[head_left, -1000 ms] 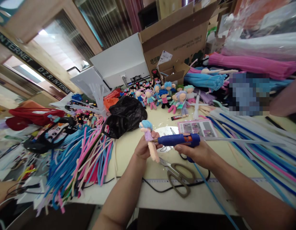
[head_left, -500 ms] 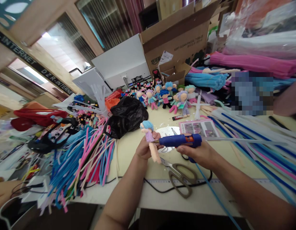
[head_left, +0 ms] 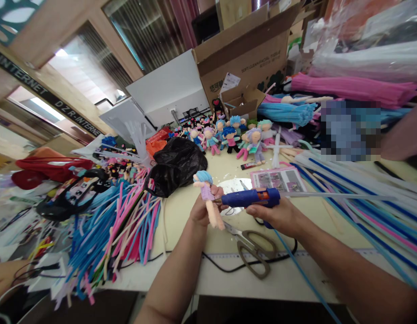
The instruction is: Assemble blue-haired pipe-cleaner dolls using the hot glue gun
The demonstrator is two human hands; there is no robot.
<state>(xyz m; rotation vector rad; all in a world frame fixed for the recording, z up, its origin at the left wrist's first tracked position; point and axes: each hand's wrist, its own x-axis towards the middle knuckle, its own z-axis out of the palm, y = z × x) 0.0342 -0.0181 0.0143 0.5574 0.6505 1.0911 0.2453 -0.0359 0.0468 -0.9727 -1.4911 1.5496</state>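
Note:
Between the fingers of my left hand [head_left: 199, 209] is a small fuzzy doll [head_left: 207, 192] with light blue hair, a lilac top and peach legs that hang down. My right hand [head_left: 279, 216] is wrapped around the handle of a blue glue gun [head_left: 250, 198]. Its nozzle points left and meets the doll around the lower edge of the top; whether it touches I cannot tell. A clear glue stick [head_left: 329, 195] sticks out of the gun's back end. Scissors [head_left: 253, 247] with grey-brown handles lie on the table just below both hands.
Finished dolls [head_left: 230, 137] stand in a group at the back, before a cardboard box [head_left: 242, 58]. A black plastic bag [head_left: 181, 162] and many coloured pipe cleaners [head_left: 103, 225] lie left. More strips [head_left: 370, 211] spread right. A black cord [head_left: 228, 270] crosses the front edge.
The doll has turned slightly in my left hand, so its two legs now show apart. The glue gun stays at it. The whole view has shifted a little.

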